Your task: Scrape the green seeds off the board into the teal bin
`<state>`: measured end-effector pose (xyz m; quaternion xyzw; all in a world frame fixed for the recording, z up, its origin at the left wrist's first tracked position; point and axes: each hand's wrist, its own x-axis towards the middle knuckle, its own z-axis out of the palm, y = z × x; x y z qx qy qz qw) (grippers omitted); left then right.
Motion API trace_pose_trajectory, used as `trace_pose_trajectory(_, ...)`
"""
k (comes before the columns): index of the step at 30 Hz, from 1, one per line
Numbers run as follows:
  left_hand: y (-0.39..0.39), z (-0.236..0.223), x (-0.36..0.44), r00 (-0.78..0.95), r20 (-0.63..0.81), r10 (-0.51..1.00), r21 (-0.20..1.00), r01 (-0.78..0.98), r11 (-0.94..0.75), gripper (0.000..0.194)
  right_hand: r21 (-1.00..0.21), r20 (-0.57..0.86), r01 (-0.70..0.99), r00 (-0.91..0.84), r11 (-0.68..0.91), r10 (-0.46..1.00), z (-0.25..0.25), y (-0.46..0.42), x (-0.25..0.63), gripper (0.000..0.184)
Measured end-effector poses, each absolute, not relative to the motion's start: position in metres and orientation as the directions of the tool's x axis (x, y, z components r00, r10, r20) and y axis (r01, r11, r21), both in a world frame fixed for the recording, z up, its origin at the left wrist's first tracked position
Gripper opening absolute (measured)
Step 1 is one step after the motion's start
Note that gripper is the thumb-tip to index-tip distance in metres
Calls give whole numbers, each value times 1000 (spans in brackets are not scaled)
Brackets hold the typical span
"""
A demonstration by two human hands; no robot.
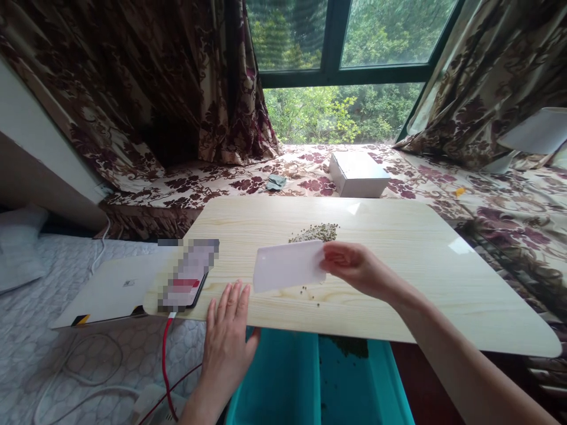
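Observation:
My right hand (348, 264) grips one end of a flat, whitish translucent rectangular sheet or card (287, 267), tilted just above the wooden tabletop (398, 248). Behind it lies a small heap of greenish beans or seeds (325, 231), partly hidden by the sheet. A few loose ones sit on the table nearer to me. My left hand (228, 319) rests flat on the table's near edge, fingers stretched out, holding nothing. Below that edge stands a teal bin with two compartments (283, 372); more of the dark greenish seeds (352, 346) lie in its right compartment.
A phone (188, 277) with a red cable (165, 354) lies on the table's left side. Beside it is a pale laptop-like panel (115, 289). On the cloth-covered window ledge are a white box (358, 174) and a crumpled grey-green piece (276, 182).

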<state>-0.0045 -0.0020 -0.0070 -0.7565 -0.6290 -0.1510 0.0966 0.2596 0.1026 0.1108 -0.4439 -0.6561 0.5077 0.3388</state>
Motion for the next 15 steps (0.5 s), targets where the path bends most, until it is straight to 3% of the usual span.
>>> trace_pose_trajectory(5,-2,-11,-5,134,377,916,30,987,-157,45,-950,-58,277,-610,144,790,103,131,228,3)
trace_pose_trajectory(10,-1,-15,-5,128,382,915,21,989,-146,49,-911,-133,366,-698,190,704,92,147,223,9)
trace_pose_trajectory(15,-1,-17,-7,148,417,897,14,986,-169,50,-921,-205,369,-732,125,650,82,158,223,12)
